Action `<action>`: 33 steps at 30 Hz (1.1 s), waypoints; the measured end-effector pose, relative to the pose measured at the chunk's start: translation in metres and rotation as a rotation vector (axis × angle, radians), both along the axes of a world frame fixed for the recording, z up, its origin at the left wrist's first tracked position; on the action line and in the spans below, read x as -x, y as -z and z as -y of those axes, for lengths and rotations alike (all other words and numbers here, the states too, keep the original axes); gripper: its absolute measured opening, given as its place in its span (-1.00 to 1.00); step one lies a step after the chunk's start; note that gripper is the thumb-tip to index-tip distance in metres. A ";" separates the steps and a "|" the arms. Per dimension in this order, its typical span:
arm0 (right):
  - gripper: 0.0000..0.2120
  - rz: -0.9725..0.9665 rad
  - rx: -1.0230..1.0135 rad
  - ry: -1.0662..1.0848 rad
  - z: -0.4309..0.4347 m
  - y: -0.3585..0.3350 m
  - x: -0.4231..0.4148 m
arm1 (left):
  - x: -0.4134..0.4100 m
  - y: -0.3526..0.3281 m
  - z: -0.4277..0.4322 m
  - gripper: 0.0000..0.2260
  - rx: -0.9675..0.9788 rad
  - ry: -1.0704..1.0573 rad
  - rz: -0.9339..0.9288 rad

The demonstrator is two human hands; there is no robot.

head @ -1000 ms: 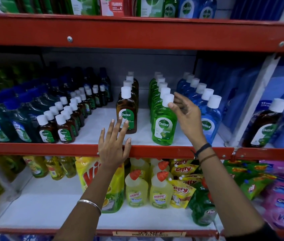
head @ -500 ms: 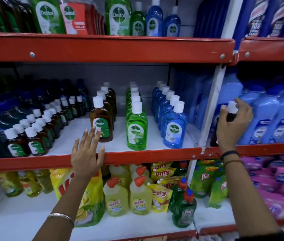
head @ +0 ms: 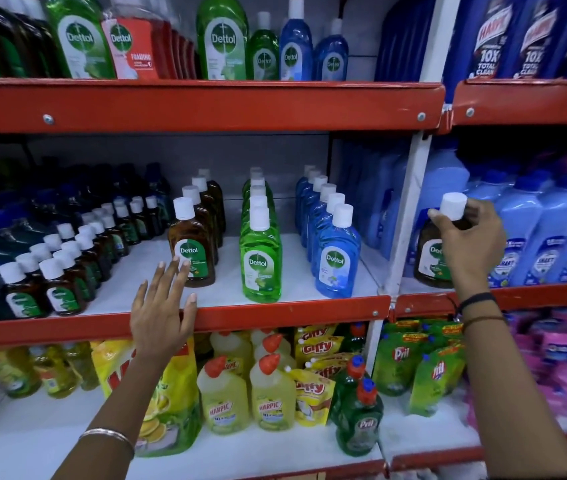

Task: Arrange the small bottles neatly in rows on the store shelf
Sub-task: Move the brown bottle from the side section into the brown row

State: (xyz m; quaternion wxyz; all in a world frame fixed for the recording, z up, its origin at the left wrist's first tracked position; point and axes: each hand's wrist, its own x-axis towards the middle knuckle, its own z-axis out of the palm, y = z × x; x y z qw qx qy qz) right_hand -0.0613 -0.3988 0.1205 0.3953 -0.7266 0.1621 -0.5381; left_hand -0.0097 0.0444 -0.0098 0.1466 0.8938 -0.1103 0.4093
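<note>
On the middle shelf [head: 275,308] stand rows of bottles: small brown bottles [head: 63,268] at the left, then a brown row [head: 192,244], a green row [head: 260,254] and a blue row [head: 335,251]. A lone brown bottle [head: 429,258] with a white cap stands on the right-hand shelf bay among tall blue bottles. My right hand [head: 469,237] grips it around the neck below the cap. My left hand [head: 164,310] rests open on the red shelf edge, fingertips near the front brown bottle.
A white upright post [head: 403,216] divides the two bays. Tall blue bottles [head: 535,237] crowd the right bay. Larger bottles fill the top shelf [head: 206,102]. Yellow and green cleaner bottles and pouches [head: 268,393] fill the bottom shelf.
My right hand left the green and blue rows, crossed to the right bay and closed on the lone brown bottle. The view swung right. My left hand stayed on the shelf edge.
</note>
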 end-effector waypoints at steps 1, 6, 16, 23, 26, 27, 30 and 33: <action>-0.57 0.022 0.006 0.027 -0.006 -0.004 0.005 | 0.001 -0.001 0.000 -0.51 -0.004 0.001 -0.005; -0.55 0.024 0.051 0.099 -0.044 -0.026 0.031 | 0.005 -0.003 -0.005 -0.50 -0.009 0.008 -0.025; -0.59 0.040 -0.012 -0.403 -0.197 -0.042 0.040 | 0.009 -0.013 -0.060 -0.50 0.024 -0.042 -0.057; -0.63 0.019 0.029 -0.530 -0.298 -0.028 0.002 | 0.005 -0.012 -0.070 -0.52 -0.012 -0.053 -0.035; -0.65 0.018 -0.010 -0.539 -0.304 -0.020 -0.017 | 0.006 -0.013 -0.047 -0.52 -0.011 -0.027 -0.006; -0.65 0.010 -0.018 -0.530 -0.305 -0.017 -0.023 | 0.008 -0.012 -0.044 -0.52 -0.022 -0.009 -0.006; -0.64 -0.074 0.023 -0.526 -0.332 0.001 -0.044 | 0.005 -0.006 -0.060 -0.53 -0.029 -0.024 0.022; -0.63 -0.112 0.058 -0.532 -0.358 0.015 -0.055 | 0.002 -0.001 -0.079 -0.53 -0.024 -0.031 0.053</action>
